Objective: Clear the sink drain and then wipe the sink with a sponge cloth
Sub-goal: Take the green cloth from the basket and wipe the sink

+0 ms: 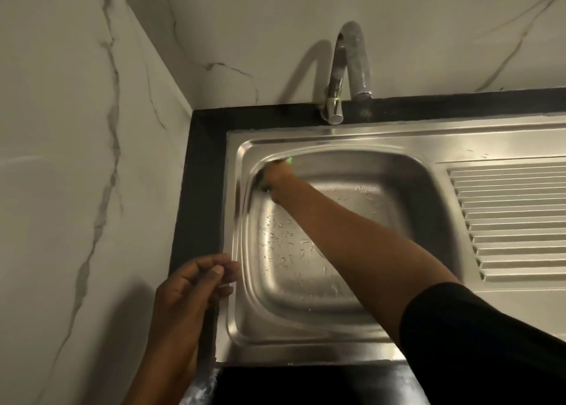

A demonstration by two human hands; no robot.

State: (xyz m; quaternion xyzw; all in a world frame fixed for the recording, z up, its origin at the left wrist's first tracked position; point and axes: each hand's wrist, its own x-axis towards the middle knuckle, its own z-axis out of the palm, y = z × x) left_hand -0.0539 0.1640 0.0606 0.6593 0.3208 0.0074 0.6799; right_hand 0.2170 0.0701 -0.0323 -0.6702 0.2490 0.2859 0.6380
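Step in hand: wiping. Right hand (pixel 277 179) grasps sponge cloth (pixel 289 160) against far-left corner of steel sink (pixel 306 322); left hand (pixel 196 282) curled, holding nothing, at bench edge (pixel 199 190). Drain mostly hidden under forearm. Next: sweep remaining walls, probably.

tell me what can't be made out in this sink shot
- Head view: the sponge cloth is blurred by motion and mostly hidden by the right hand; only a green edge shows.
- Head view: the drain is mostly covered by the right forearm, so whether it is clear cannot be told.
- Head view: the left hand is curled; anything it holds is unclear.
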